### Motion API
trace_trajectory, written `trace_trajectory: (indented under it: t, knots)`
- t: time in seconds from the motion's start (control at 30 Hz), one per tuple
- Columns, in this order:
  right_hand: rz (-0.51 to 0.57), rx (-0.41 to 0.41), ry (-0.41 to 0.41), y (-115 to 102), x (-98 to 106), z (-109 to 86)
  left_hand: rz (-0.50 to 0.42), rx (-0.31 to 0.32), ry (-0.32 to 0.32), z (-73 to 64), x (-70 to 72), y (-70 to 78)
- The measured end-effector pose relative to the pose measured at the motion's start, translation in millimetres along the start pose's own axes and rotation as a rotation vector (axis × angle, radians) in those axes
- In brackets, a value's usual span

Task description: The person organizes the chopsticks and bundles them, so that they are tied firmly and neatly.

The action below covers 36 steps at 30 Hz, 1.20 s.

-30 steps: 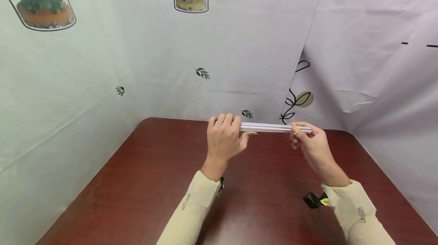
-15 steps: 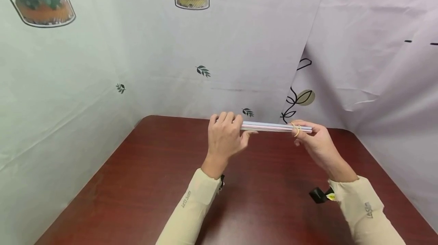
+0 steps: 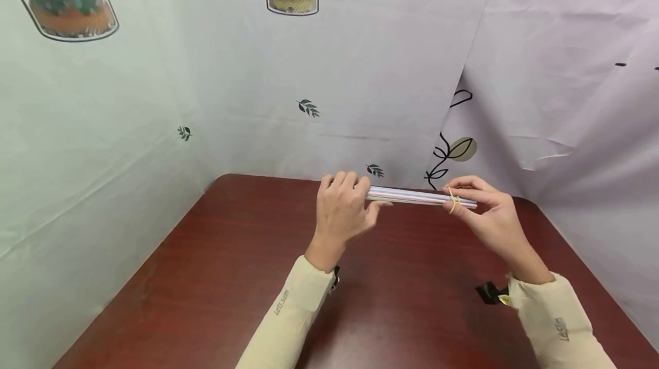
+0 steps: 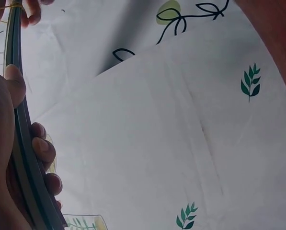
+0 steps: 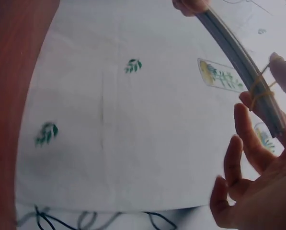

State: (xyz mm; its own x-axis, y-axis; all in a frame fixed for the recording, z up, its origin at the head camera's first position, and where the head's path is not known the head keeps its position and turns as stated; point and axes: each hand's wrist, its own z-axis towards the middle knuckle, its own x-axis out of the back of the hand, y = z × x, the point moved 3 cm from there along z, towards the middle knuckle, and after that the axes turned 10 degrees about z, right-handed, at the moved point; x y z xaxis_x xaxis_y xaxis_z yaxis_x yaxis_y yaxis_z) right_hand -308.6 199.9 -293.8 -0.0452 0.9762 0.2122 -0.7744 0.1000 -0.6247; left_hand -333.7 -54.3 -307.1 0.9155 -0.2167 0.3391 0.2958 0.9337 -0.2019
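A bundle of long, thin, pale straight sticks (image 3: pixel 404 195) is held level above the table in the head view. My left hand (image 3: pixel 340 209) grips its left end, with fingers over the far side and the thumb along the near side. At the other end, my right hand (image 3: pixel 494 223) holds a yellow rubber band (image 3: pixel 454 202) between thumb and fingers. The right wrist view shows the band (image 5: pixel 261 95) looped round the bundle (image 5: pixel 234 50), one part stretched out to the thumb tip. The remaining right fingers (image 5: pixel 233 163) are loosely bent. The left palm hides the bundle's left end.
Below the hands is a dark red-brown table (image 3: pixel 231 277) with rounded far corners. White cloth (image 3: pixel 247 83) printed with plants surrounds it at the back and sides. A black wrist camera (image 3: pixel 489 293) sticks out from the right sleeve (image 3: pixel 553 312).
My right hand has shifted a little right, and its thumb and fingers have spread, drawing the band wider at the bundle's right end. The left hand keeps its grip.
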Motion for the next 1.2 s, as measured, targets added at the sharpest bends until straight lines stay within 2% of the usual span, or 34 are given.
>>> trace_trajectory:
  t: [0.1, 0.17, 0.23, 0.33, 0.43, 0.57, 0.63, 0.73, 0.87, 1.0, 1.07, 1.2]
  knots:
    - [-0.185, 0.165, 0.008, -11, -6, -0.5, 0.008, 0.0, -0.024, -1.5, -2.4, 0.6]
    - [-0.259, 0.303, 0.018, -21, -15, -0.4, 0.015, 0.002, -0.033, -1.9, -3.9, 0.4]
    - [-0.297, 0.426, 0.034, -30, -25, -0.5, 0.018, 0.007, -0.032, -1.6, -4.8, 0.0]
    - [-0.337, 0.58, 0.109, -38, -37, -2.5, 0.014, 0.02, -0.008, -0.6, -4.4, -1.0]
    - [-0.338, 0.682, 0.197, -36, -42, -6.7, 0.01, 0.038, 0.017, 0.8, -3.8, -2.1]
    - [-0.316, 0.752, 0.275, -29, -45, -11.1, 0.018, 0.058, 0.041, 2.4, -2.3, -3.3]
    - [-0.296, 0.749, 0.31, -26, -45, -13.0, 0.027, 0.062, 0.056, 2.9, -1.3, -3.2]
    - [-0.255, 0.686, 0.366, -23, -43, -15.7, 0.043, 0.061, 0.086, 4.0, 0.1, -2.4]
    - [-0.177, 0.508, 0.448, -19, -40, -18.1, 0.055, 0.063, 0.102, 5.5, 1.3, -2.6]
    - [-0.028, 0.277, 0.561, -13, -38, -20.8, 0.048, 0.076, 0.1, 5.4, 1.7, -4.2]
    - [0.034, 0.192, 0.596, -11, -38, -21.5, 0.049, 0.082, 0.098, 5.0, 1.9, -5.2]
    - [0.132, 0.141, 0.609, -12, -40, -20.0, 0.062, 0.092, 0.098, 4.7, 3.1, -6.6]
